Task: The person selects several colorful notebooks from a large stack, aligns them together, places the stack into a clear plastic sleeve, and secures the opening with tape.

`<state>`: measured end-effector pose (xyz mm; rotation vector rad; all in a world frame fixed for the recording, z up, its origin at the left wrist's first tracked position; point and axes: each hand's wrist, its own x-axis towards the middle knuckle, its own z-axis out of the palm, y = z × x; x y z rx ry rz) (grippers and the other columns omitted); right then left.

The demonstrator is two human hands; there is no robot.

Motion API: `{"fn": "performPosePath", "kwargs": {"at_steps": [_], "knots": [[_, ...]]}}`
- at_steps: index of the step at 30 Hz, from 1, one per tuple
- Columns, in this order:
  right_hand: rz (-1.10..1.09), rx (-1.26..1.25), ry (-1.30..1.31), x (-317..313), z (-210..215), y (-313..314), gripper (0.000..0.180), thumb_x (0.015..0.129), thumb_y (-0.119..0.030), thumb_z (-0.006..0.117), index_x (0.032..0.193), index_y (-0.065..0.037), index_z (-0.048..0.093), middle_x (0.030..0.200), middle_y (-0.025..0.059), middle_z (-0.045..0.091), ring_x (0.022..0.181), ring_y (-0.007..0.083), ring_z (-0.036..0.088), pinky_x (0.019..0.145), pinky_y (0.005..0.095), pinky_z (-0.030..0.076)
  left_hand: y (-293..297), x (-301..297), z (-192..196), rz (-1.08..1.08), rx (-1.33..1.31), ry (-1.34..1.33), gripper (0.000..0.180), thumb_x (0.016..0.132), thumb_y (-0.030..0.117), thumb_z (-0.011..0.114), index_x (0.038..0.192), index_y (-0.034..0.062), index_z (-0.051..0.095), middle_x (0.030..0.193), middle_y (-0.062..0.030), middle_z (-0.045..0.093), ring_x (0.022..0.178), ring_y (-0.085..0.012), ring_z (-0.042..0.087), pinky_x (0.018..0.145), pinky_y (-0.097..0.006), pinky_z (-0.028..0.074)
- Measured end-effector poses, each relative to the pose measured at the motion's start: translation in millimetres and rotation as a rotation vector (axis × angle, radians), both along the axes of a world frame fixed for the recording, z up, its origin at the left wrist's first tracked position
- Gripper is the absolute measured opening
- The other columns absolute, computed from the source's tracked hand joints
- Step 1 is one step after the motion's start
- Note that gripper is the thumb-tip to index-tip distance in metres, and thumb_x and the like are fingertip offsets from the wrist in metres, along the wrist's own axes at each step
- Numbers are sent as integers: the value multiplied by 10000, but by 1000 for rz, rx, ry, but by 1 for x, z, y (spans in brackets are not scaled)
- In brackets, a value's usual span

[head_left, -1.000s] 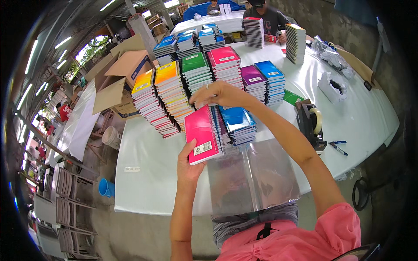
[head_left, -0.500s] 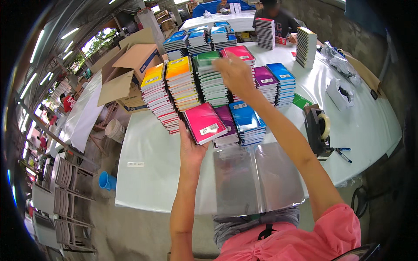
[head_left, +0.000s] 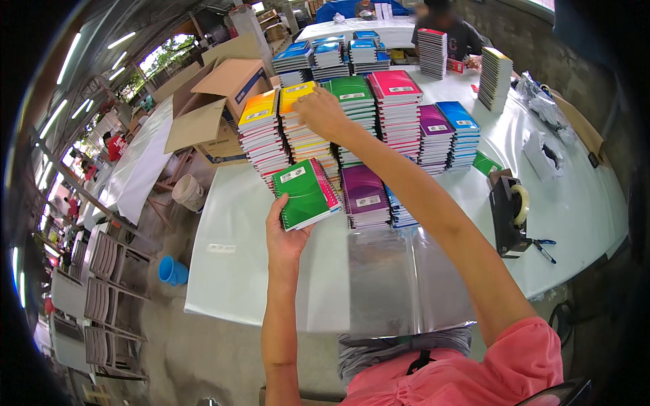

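White worktop (head_left: 237, 271), notebook stacks in rows. Left hand (head_left: 284, 233) grips green notebook (head_left: 305, 193) set; right hand (head_left: 321, 111) spread on yellow stack (head_left: 301, 125). Looks mid-collection; next needs a clean single-copy lift.

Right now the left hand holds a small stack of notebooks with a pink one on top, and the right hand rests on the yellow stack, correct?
Not quite. In the head view the top notebook in the left hand is green, not pink. The right hand does rest on the yellow stack.

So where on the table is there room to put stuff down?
Bare white tabletop lies left of the clear plastic sheets, below the left hand. More sits right of the black tape dispenser. The colourful notebook stacks crowd the far middle.
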<state>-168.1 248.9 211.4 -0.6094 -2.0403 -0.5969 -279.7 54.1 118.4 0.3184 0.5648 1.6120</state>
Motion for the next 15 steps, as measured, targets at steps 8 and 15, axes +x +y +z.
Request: {"fn": "performPosePath", "kwargs": {"at_steps": [8, 15], "knots": [[283, 33, 215, 34, 39, -29, 100, 784, -81, 649, 877, -82, 687, 873, 66, 693, 931, 248, 631, 952, 384, 440, -11, -17, -5, -19, 17, -39, 387, 856, 266, 625, 1169, 48, 556, 1154, -108, 622, 1029, -268, 624, 857, -430, 546], [1077, -760, -96, 13, 27, -45, 137, 757, 31, 648, 876, -29, 682, 867, 59, 687, 900, 178, 623, 835, 301, 481, -16, -11, -7, -93, 138, -103, 423, 882, 374, 599, 1193, 90, 567, 1146, -75, 636, 1002, -222, 637, 808, -363, 556]]}}
